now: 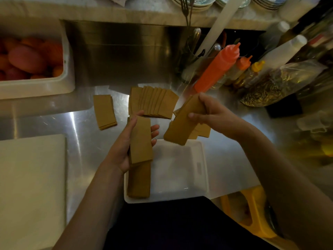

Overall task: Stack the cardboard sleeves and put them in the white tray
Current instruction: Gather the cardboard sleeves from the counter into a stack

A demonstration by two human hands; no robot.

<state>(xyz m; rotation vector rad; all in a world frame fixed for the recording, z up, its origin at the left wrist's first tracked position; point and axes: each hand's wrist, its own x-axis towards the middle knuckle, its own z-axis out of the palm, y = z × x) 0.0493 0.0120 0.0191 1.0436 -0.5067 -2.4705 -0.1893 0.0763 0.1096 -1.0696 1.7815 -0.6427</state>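
My left hand (126, 147) gripped a stack of sleeves (140, 139); my right hand (210, 112) clasped another stack (182, 123) above the white tray (200, 168).

Orange squeeze bottle (214, 69), fruit bin (66, 83)

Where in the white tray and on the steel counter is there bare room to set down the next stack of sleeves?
The white tray is bare right of the stack along its left wall. Bare counter lies between the white board and the tray. Crowded: fanned sleeves and squeeze bottles behind.
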